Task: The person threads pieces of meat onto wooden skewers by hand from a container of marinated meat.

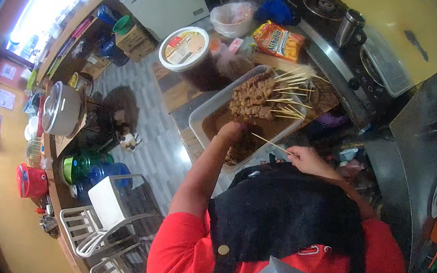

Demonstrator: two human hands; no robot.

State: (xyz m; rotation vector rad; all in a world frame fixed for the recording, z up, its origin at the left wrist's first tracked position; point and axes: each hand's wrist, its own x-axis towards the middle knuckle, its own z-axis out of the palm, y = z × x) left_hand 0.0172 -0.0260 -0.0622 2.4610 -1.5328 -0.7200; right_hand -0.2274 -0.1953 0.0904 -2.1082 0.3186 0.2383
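Observation:
A translucent plastic tub (197, 116) of brown marinated meat (232, 148) sits in front of me. Skewered meat (254, 94) is heaped across its far side, the bare stick ends pointing right. My left hand (234, 131) reaches down into the tub at the meat; its fingers are hidden. Near the tub's front right edge, my right hand (306, 161) is closed around the end of a thin wooden skewer (270, 142). The skewer slants up and left over the tub, its far end close to my left hand.
Beyond the tub stand a lidded bucket (184, 49), an orange food packet (278, 40) and a white bowl (233, 19). A gas stove (344, 62) carrying a metal mug (350, 28) is at the right. White plastic chairs (109, 210) and a cat (128, 140) are at the left.

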